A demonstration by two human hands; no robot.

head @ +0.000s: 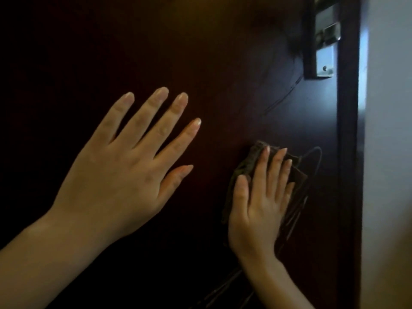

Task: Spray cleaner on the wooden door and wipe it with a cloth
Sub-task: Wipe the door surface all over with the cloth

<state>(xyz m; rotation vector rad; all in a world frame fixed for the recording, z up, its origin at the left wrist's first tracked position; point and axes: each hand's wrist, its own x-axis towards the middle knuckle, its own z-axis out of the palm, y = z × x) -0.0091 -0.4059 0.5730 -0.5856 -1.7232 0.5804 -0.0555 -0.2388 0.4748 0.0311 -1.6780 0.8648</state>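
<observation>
The dark wooden door fills most of the view. My left hand lies flat against it at the centre left, fingers straight and spread, holding nothing. My right hand presses a brownish cloth flat onto the door at the lower right, fingers straight on top of it. The cloth shows above and on both sides of the fingers. Thin streak lines run across the door's surface around and below the cloth. No spray bottle is in view.
A metal lock plate sits on the door's edge at the upper right. The door's dark edge strip runs down the right side, with a pale wall beyond it.
</observation>
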